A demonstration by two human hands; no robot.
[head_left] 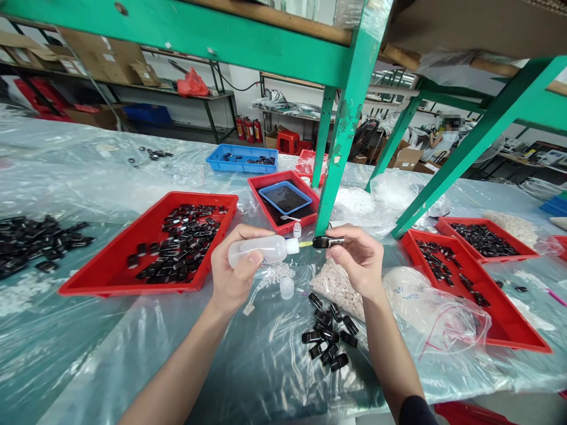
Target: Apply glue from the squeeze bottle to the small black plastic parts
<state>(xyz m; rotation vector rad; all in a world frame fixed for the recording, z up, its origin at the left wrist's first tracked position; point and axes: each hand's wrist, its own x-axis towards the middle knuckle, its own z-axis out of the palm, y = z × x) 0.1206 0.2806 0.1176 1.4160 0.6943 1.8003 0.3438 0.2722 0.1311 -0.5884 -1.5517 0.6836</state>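
My left hand is wrapped round a translucent white squeeze bottle, held on its side with its yellowish tip pointing right. The tip reaches the near end of a small black part, which my right hand pinches between thumb and fingers. Below the hands, a pile of black parts lies on the plastic-covered table. A round white cap sits under the bottle, beside small white pieces. Behind the bottle stands a tiny clear bottle.
A red tray of black parts is at left, near a loose black heap. More red trays and plastic bags lie at right. A green frame post rises behind my hands. A person is far back right.
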